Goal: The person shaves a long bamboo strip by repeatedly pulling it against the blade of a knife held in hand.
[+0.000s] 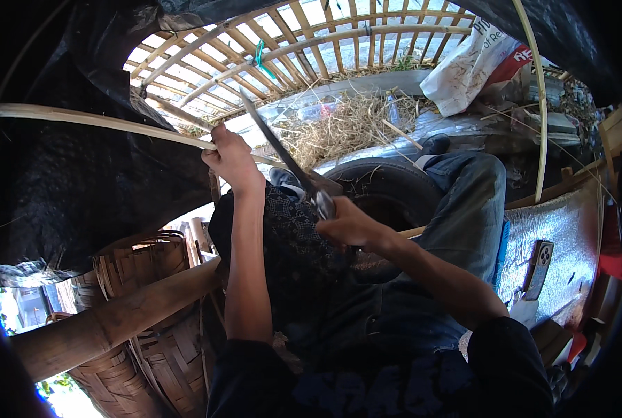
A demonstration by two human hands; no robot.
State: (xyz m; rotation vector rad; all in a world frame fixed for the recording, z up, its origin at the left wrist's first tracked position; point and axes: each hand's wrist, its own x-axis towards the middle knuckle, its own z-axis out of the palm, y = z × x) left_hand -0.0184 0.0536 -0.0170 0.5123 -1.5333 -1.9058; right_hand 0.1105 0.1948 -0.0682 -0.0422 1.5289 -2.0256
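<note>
Head view: I see the left hand (pixel 233 160) closed round a pale strip (pixel 102 120) running out leftward across a dark sheet (pixel 81 188). Right hand (pixel 349 223) grips a long knife (pixel 282 149), blade angled up-left. Tire (pixel 394 175) beyond, then dry shavings (pixel 339 132).

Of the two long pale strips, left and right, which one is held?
The left strip, running sideways into the left hand. The right strip runs up and down, touching no hand.

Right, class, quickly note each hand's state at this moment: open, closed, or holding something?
Left hand: closed, holding a long pale strip.
Right hand: closed, gripping a long-bladed knife by its handle.
</note>
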